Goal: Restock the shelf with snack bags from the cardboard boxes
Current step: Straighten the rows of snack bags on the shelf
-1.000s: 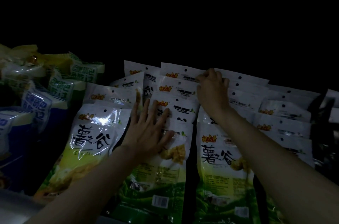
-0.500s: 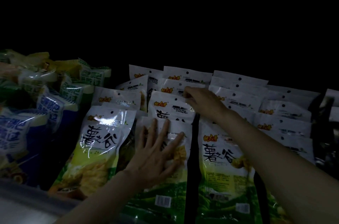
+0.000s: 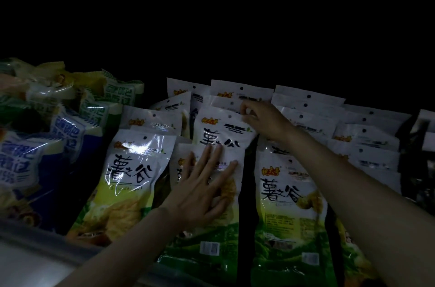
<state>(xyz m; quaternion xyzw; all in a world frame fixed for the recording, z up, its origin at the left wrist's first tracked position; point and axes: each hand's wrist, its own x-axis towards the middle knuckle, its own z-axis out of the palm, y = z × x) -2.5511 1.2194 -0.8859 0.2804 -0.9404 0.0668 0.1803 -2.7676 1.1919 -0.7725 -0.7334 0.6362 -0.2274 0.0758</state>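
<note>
Several white and green snack bags lie in overlapping rows on a dim shelf. My left hand [image 3: 202, 190] lies flat with straight spread fingers on the front bag of the middle row [image 3: 211, 237]. My right hand [image 3: 263, 119] reaches further back and pinches the top right corner of the second bag in that row [image 3: 219, 129], which is raised above the front bag. Another front bag [image 3: 287, 195] lies under my right forearm, and one more [image 3: 127, 169] lies left of my left hand.
Blue and white snack packs [image 3: 68, 131] and green ones [image 3: 117, 96] are piled at the left. More white bag tops [image 3: 367, 136] are stacked at the right. A pale shelf edge [image 3: 35, 256] runs along the lower left. The background is black.
My right hand came forward from the back bags to the second bag's top corner and drew it toward me. My left hand slid down and stays flat on the front bag.
</note>
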